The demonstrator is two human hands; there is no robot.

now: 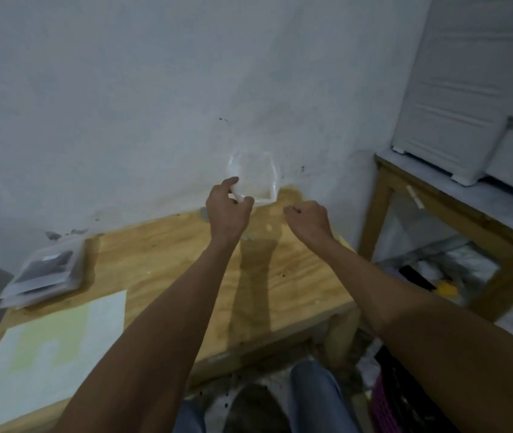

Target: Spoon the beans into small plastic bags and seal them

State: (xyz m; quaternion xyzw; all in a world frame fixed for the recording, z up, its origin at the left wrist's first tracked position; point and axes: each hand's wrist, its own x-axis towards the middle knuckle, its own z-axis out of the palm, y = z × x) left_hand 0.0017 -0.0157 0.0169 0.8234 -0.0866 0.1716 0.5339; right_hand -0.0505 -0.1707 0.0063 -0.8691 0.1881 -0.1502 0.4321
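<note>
— Bag, clear plastic: where?
— Above the desk's far edge, pinched at its corner by the left hand.
— Right hand?
— Beside it, fingers curled, holding nothing visible.

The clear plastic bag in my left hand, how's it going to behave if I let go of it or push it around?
The clear plastic bag, pinched by the left hand, looks thin and see-through, so probably floppy and very light. It appears to hold little or nothing, so it would likely drift or slide rather than drop firmly. Its smooth film may be slippery.
</note>
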